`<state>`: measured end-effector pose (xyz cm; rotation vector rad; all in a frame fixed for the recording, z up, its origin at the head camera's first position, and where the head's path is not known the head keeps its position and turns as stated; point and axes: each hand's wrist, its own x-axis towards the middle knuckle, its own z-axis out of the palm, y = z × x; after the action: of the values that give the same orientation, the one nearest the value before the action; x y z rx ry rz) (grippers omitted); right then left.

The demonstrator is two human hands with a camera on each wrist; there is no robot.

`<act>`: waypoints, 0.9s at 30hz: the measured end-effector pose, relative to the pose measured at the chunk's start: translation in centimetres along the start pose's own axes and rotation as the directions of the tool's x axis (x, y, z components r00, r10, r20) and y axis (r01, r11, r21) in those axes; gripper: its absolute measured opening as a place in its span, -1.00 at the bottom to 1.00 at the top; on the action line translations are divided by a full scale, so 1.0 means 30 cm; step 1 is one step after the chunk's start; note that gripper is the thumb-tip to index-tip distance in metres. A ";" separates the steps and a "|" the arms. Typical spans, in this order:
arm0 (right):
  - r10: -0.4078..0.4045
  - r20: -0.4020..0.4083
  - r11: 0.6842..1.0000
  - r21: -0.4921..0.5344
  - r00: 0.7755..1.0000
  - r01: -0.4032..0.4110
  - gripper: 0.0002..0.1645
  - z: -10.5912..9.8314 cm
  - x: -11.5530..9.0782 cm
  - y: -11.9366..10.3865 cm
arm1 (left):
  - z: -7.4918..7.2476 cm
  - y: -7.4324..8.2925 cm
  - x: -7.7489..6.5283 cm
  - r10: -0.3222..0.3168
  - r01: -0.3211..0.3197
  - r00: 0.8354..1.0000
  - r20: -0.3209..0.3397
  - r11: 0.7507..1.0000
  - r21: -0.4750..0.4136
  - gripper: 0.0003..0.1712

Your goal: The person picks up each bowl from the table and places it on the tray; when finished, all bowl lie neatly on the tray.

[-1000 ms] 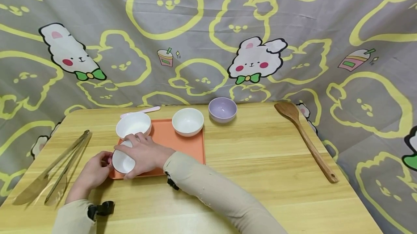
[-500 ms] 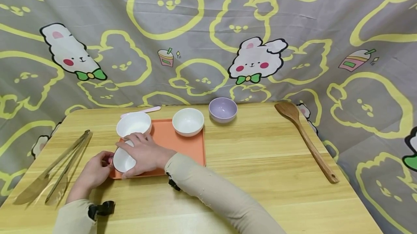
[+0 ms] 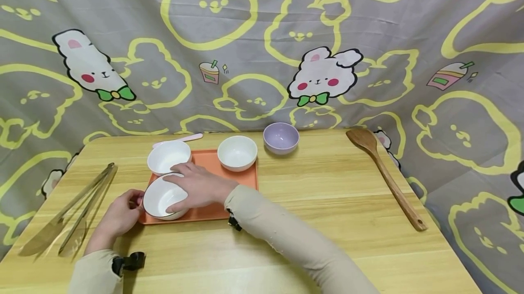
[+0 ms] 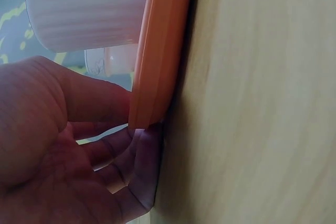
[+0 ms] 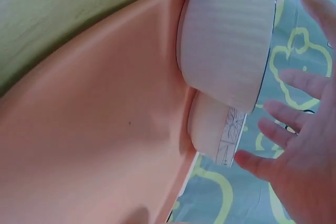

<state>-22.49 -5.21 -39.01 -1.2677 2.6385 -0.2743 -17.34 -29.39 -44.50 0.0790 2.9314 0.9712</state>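
Note:
In the head view, my left hand (image 3: pixel 120 214) is at the left edge of an orange tray (image 3: pixel 209 173). The left wrist view shows its thumb on the tray's rim and fingers curled beneath, pinching it. A white bowl with a dark rim (image 3: pixel 159 198) sits upright at the tray's front left. Over its right side is my right hand (image 3: pixel 202 187), fingers spread; in the right wrist view they are apart from this ribbed bowl (image 5: pixel 228 38). Behind it stands another white bowl (image 3: pixel 165 154), with a patterned band (image 5: pixel 231 129) in the right wrist view.
A third white bowl (image 3: pixel 237 150) sits at the tray's back right, with a purple bowl (image 3: pixel 281 138) beyond it on the table. Tongs (image 3: pixel 83 210) lie on the left, a wooden turner (image 3: pixel 382 171) on the right. A pink handle (image 3: pixel 190 137) shows behind the bowls.
The white bowl at the front left has gone from tilted in my right hand to upright on the tray. My right hand has let go and drawn to the right. The left stays put.

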 end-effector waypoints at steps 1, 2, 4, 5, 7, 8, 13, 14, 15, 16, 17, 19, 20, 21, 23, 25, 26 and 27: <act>-0.007 -0.007 1.000 0.006 1.000 0.007 -0.04 -0.002 -0.004 0.006 | 0.000 0.000 0.000 -0.002 0.002 1.000 0.000 1.000 -0.001 -0.65; -0.014 -0.015 1.000 0.020 1.000 0.015 -0.08 -0.005 -0.007 0.011 | 0.000 0.001 0.000 -0.003 0.003 1.000 -0.001 1.000 -0.001 -0.65; -0.033 -0.040 0.998 0.049 0.999 0.035 -0.16 -0.009 -0.013 0.023 | 0.000 0.002 -0.001 -0.006 0.006 1.000 0.000 1.000 -0.002 -0.65; -0.042 -0.055 0.997 0.064 0.998 0.046 -0.21 -0.011 -0.017 0.028 | 0.000 0.003 -0.001 -0.006 0.006 1.000 0.000 1.000 -0.002 -0.65; -0.052 -0.073 0.994 0.090 0.996 0.058 -0.27 -0.013 -0.024 0.039 | 0.001 0.003 -0.001 -0.008 0.008 1.000 0.001 1.000 -0.005 -0.65; -0.055 -0.078 0.993 0.098 0.995 0.062 -0.28 -0.013 -0.029 0.044 | 0.001 0.003 -0.001 -0.008 0.008 1.000 0.001 1.000 -0.004 -0.65; -0.058 -0.097 0.989 0.128 0.994 0.070 -0.31 -0.007 -0.055 0.072 | 0.001 0.003 0.001 -0.013 0.013 1.000 0.001 1.000 -0.001 -0.65; -0.056 -0.100 0.988 0.138 0.993 0.069 -0.32 -0.007 -0.060 0.078 | 0.000 0.003 0.001 -0.014 0.014 1.000 0.001 1.000 -0.001 -0.64; -0.055 -0.103 0.987 0.147 0.993 0.070 -0.33 -0.006 -0.065 0.083 | -0.001 0.004 0.002 -0.014 0.014 1.000 0.001 1.000 0.000 -0.64; -0.055 -0.108 0.985 0.155 0.993 0.072 -0.33 -0.005 -0.070 0.087 | -0.002 0.004 0.002 -0.014 0.014 1.000 0.002 1.000 -0.001 -0.64; -0.054 -0.110 0.984 0.162 0.992 0.072 -0.34 -0.004 -0.074 0.091 | -0.003 0.004 0.002 -0.013 0.013 1.000 0.001 1.000 0.000 -0.64; -0.049 -0.112 0.984 0.165 0.992 0.068 -0.34 -0.003 -0.083 0.096 | -0.003 0.003 0.000 -0.014 0.014 1.000 0.003 1.000 0.001 -0.64; -0.047 -0.112 0.985 0.162 0.993 0.065 -0.34 -0.003 -0.088 0.098 | -0.004 0.002 -0.001 -0.015 0.015 1.000 0.005 1.000 0.000 -0.63; -0.048 -0.113 0.985 0.158 0.992 0.066 -0.34 -0.002 -0.094 0.099 | -0.003 0.002 -0.002 -0.015 0.015 1.000 0.006 1.000 0.001 -0.63; -0.053 -0.114 0.987 0.148 0.992 0.069 -0.36 0.001 -0.108 0.101 | -0.002 0.001 -0.005 -0.015 0.015 1.000 0.008 1.000 0.003 -0.64; -0.056 -0.115 0.987 0.141 0.992 0.072 -0.39 0.002 -0.127 0.105 | -0.001 0.002 -0.006 -0.011 0.011 1.000 0.008 1.000 0.003 -0.64; -0.056 -0.116 0.988 0.136 0.992 0.072 -0.40 0.003 -0.137 0.107 | -0.001 0.002 -0.005 -0.005 0.005 1.000 0.005 1.000 0.004 -0.64; -0.057 -0.117 0.989 0.130 0.992 0.072 -0.41 0.003 -0.147 0.111 | -0.001 0.003 -0.004 -0.001 0.001 1.000 0.003 1.000 0.003 -0.64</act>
<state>-22.24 0.29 -39.49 -1.3317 2.6227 -0.5391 -17.21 -29.35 -44.42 0.0792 2.9293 0.9661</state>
